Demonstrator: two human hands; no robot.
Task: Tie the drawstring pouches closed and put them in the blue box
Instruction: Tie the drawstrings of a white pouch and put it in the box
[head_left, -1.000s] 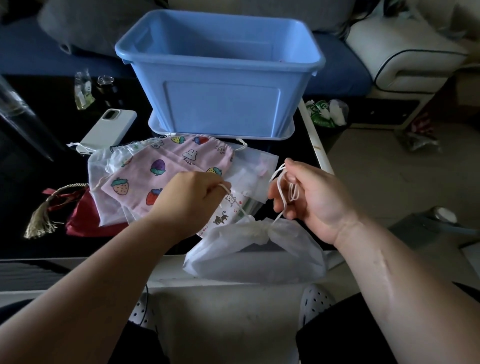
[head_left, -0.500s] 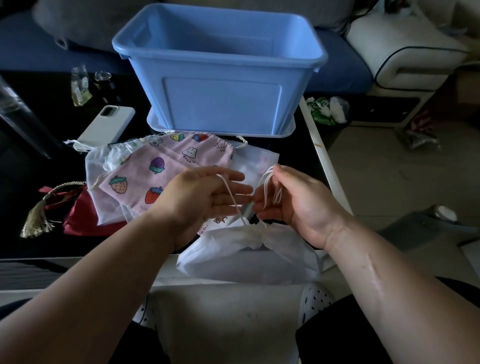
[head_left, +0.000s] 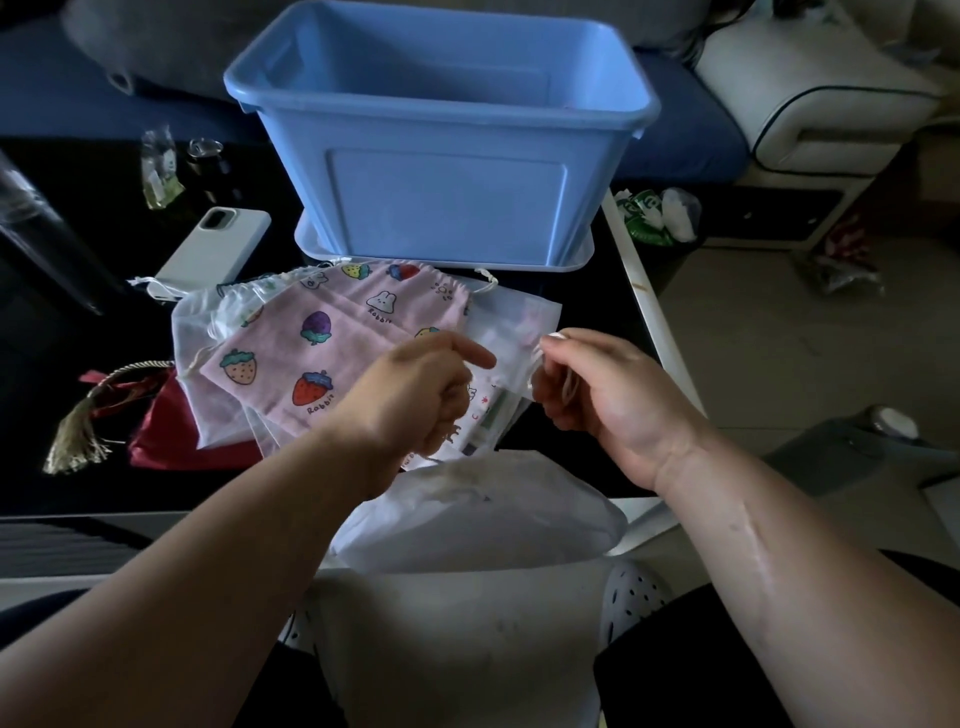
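**While cord is worked: white pouch mid-tie at table edge**

Head view, the only one. As both hands hover just above its gathered neck, the white drawstring pouch (head_left: 478, 519) lies at the near table edge, about 6 o'clock from the blue box (head_left: 441, 171), half overhanging toward the lap. Probably kept there so the cord ends can be drawn up and apart without dragging the pile.

Left hand (head_left: 415, 389): curled into a loose fist, forefinger extended toward 3 o'clock. Whether cord is pinched inside it cannot be told; the strand is hidden or blurred.

Right hand (head_left: 608, 395): fingers folded in, thumb on top, closed on a loop of white cord (head_left: 535, 364) showing at its left side. Hands near, not touching; this looks like the crossing or pull stage of a knot. Judgement only.

Blue box: upright at 12 o'clock on its lid (head_left: 582, 260). Interior seen appears empty, so no pouch yet deposited.

Waiting pile between box and hands: pink fruit-print pouch (head_left: 332, 332) on top of translucent white pouches (head_left: 197, 338); red tasselled pouch (head_left: 171, 436) at 9 o'clock. Phone (head_left: 218, 249) at 10 o'clock, clear of the work.
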